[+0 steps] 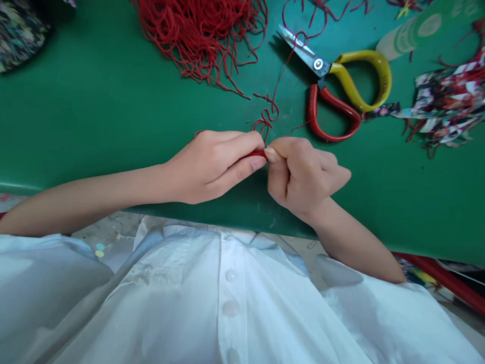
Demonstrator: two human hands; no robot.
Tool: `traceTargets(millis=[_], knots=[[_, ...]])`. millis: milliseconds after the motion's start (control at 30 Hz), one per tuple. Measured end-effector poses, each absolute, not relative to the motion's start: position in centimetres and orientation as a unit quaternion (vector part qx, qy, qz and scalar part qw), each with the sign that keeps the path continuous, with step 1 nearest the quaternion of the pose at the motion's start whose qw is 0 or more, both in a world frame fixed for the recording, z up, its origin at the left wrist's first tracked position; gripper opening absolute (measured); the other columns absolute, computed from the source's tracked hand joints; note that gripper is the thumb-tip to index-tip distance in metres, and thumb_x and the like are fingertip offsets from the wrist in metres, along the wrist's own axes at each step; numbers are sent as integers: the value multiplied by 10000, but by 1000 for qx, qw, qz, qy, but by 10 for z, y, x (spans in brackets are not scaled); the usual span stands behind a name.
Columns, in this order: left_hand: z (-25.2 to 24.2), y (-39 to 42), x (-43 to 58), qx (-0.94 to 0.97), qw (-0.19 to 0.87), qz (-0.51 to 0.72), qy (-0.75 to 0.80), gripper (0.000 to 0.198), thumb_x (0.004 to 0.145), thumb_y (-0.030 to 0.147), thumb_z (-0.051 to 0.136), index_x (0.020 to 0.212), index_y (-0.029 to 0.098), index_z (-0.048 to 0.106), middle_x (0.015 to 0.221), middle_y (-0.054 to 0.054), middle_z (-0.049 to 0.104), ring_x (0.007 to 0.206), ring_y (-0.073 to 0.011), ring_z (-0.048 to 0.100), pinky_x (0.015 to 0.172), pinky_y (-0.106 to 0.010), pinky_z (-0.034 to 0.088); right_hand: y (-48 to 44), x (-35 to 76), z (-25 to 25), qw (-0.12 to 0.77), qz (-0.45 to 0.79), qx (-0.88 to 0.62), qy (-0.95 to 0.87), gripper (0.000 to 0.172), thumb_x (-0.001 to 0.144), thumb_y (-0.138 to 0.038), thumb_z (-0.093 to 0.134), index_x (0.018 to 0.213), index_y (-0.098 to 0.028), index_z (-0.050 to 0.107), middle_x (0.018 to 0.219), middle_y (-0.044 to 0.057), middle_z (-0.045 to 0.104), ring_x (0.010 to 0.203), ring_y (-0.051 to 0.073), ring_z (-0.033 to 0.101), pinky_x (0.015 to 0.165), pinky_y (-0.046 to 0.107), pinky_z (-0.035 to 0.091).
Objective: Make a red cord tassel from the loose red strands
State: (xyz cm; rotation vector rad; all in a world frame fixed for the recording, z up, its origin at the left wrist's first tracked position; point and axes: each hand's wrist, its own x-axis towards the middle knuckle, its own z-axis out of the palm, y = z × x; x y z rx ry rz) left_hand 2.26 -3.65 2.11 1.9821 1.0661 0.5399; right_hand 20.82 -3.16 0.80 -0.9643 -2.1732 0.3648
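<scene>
My left hand (pixel 223 164) pinches a small red piece (pixel 258 153) between thumb and fingers, near the front edge of the green table. Touching it from the right, my right hand (pixel 305 174) is closed, its thumb and index finger pressed together at the end of the red piece. What lies between those fingertips is too small to make out. Thin red cord (pixel 271 115) curls on the table just beyond both hands. Scissors (pixel 318 64) with one yellow and one red handle lie beyond my right hand, blades apart, a red strand across them.
A heap of red cords (pixel 204 30) lies at the back middle of the green table (pixel 94 116). Patterned fabric strips (pixel 450 96) are at the right, near a green and clear item (pixel 413 33). Dark patterned cloth (pixel 22 33) sits at the back left.
</scene>
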Motion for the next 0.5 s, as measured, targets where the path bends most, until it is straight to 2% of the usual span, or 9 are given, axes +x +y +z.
traceTargets(millis=[133,267,400,500], knots=[[23,-32,22,765,452,219,404,332,985,420,343,854,227,578,663,-9,613,703,-135,629,633,-251,466,-32,209,8,342,158,-371,-849,236,953,-133,417,778,-219,550,635,-19,627,529,78,535,544,200,431],[21,-32,21,773,427,213,419,311,969,398,383,788,224,566,652,-7,612,671,-122,621,627,-240,453,-31,211,10,326,129,-391,-851,245,954,-195,446,740,-210,564,532,-31,538,462,72,470,479,199,384],[17,-34,21,786,389,196,439,378,955,459,371,737,218,564,664,-15,605,705,-136,639,605,-243,450,-30,212,17,264,276,-446,-810,344,990,-355,431,717,-204,576,518,-25,498,452,74,434,483,217,370],[13,-35,23,798,358,190,446,424,958,487,321,750,226,582,692,-12,604,734,-138,650,590,-245,446,-30,212,20,264,389,-463,-751,394,979,-456,450,697,-208,568,518,-30,467,447,76,379,479,240,349]])
